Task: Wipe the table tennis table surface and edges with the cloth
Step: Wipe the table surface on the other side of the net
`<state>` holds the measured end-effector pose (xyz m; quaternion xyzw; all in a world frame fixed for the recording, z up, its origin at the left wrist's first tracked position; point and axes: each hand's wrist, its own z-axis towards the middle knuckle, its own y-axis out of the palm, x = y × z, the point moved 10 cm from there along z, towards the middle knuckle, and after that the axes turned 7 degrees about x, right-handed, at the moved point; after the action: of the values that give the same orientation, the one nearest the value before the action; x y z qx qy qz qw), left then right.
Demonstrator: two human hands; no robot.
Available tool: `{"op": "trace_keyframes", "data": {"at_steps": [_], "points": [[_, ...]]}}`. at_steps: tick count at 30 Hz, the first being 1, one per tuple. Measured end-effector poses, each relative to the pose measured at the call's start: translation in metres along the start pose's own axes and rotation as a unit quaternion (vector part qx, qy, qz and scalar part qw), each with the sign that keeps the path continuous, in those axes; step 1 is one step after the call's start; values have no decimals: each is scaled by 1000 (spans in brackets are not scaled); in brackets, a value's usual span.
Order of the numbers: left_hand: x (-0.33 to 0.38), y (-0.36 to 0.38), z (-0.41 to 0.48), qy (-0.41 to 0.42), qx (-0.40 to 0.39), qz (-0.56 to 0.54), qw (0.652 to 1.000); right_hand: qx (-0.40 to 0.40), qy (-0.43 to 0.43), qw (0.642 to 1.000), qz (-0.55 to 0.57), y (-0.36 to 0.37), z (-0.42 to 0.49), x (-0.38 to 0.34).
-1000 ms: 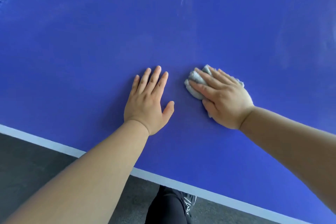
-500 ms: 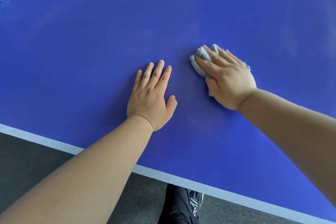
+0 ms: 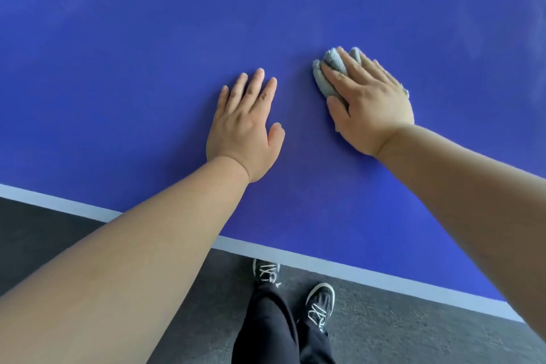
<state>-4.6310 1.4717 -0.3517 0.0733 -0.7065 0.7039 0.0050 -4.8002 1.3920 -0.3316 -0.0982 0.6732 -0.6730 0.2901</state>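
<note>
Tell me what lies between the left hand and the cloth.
Only bare blue table surface separates the left hand from the cloth, as the head view shows.

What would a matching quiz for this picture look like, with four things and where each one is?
Things:
1. cloth
2. shoes
3. white stripe
4. left hand

Places:
A. flat on the bare blue table
B. under the right hand
C. on the grey floor
D. along the table's near edge

Pairs: 1-B, 2-C, 3-D, 4-A.
</note>
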Motion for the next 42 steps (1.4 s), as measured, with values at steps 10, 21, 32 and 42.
{"op": "trace_keyframes", "data": {"at_steps": [10, 21, 32, 42], "points": [[-1, -2, -2, 0, 2, -17, 1000, -71, -228, 969, 54, 28, -172, -111], [-2, -17, -15, 11, 15, -113, 993, 0, -65, 998, 11, 17, -140, -104], [-61, -14, -78, 56, -10, -23, 998, 18, 27, 999, -14, 16, -121, -86], [-62, -18, -76, 53, 0, -39, 998, -63, -188, 978, 69, 37, -182, -176]]}}
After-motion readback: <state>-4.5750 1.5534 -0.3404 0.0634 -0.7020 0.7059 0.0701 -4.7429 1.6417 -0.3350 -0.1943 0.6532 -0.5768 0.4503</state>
